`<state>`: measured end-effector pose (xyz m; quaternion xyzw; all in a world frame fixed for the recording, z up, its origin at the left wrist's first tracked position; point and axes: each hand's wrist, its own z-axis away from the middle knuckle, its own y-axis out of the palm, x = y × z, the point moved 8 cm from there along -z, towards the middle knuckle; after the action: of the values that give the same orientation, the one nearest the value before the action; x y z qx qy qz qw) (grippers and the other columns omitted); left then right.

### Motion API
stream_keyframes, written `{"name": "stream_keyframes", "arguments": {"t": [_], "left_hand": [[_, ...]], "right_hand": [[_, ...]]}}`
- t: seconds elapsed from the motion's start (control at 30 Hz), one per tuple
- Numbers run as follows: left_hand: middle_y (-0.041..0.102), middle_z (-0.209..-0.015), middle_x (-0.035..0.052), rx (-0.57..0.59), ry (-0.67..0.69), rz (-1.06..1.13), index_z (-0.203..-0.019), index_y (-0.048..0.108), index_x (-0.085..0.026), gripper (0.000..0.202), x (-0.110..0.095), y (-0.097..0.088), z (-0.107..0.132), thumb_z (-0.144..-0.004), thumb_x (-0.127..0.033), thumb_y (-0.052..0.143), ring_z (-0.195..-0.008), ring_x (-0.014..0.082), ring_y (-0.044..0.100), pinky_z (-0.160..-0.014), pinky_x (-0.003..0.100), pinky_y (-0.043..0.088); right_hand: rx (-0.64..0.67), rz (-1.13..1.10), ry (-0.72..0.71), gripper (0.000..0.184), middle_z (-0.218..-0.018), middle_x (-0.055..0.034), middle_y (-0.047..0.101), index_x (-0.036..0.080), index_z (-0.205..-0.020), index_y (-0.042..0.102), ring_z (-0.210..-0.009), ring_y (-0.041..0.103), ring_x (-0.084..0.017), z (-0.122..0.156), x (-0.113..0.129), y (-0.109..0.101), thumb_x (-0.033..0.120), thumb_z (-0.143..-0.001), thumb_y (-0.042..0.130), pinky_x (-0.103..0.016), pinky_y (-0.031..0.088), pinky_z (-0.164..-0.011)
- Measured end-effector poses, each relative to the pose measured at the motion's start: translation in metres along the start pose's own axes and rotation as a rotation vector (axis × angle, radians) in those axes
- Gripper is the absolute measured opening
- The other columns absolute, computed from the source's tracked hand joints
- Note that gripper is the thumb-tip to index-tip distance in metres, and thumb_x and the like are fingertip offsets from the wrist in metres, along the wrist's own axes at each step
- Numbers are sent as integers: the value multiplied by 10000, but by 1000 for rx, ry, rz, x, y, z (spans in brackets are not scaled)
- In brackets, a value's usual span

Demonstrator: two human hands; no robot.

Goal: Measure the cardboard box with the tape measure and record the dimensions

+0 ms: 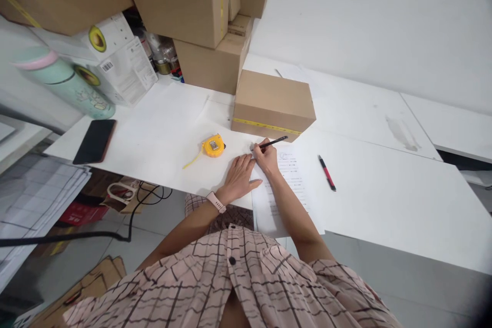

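My right hand (pixel 266 156) is closed around a slim black pen (pixel 279 140), its back end pointing right. Under that hand and forearm lies a printed sheet of paper (pixel 294 179); the writing tip is hidden by my fingers. My left hand (pixel 239 178) rests flat beside the sheet's left edge, fingers stretched out and close to my right hand. Left of it sits a yellow tape measure (pixel 214 145) with a short length of tape pulled out. Just beyond my right hand stands a closed cardboard box (pixel 273 97) with a yellow strip along its front.
A red and black pen (pixel 326 172) lies to the right on the white table (pixel 384 195). At the left are a phone (pixel 95 141) and a mint green bottle (pixel 73 84). Large cardboard boxes (pixel 177 0) are stacked at the back. A black cable (pixel 130 220) hangs at lower left.
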<state>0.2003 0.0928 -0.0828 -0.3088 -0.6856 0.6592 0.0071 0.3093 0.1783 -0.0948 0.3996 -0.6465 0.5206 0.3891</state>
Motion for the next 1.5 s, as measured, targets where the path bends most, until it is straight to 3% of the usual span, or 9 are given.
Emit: {"name": "stream_keyframes", "arguments": {"t": [1.17,1.33,1.5], "left_hand": [[452,-1497,192,9,0,7,-1383,468,-93,623,0,-1,0,-888,-440,621,-1405,351,371,-1190,486,234],[437,-1536,137,46,1,28,-1458,415,-125,658,0,2,1,-905,-429,600,-1452,357,303,-1204,497,188],[415,-1555,136,83,-9,21,-1486,385,-130,663,-1,3,1,-920,-425,569,-1468,363,276,-1206,508,169]], "right_hand": [[-29,19,25,206,-555,62,484,242,-698,434,-533,451,-122,1,-4,-1,374,-806,549,-262,376,-565],[-41,11,32,224,-554,66,478,240,-711,439,-524,452,-121,0,-6,-2,394,-820,558,-258,374,-559],[-44,35,8,215,-557,64,489,237,-728,451,-527,467,-125,-1,-7,-1,396,-827,557,-261,381,-574]]}}
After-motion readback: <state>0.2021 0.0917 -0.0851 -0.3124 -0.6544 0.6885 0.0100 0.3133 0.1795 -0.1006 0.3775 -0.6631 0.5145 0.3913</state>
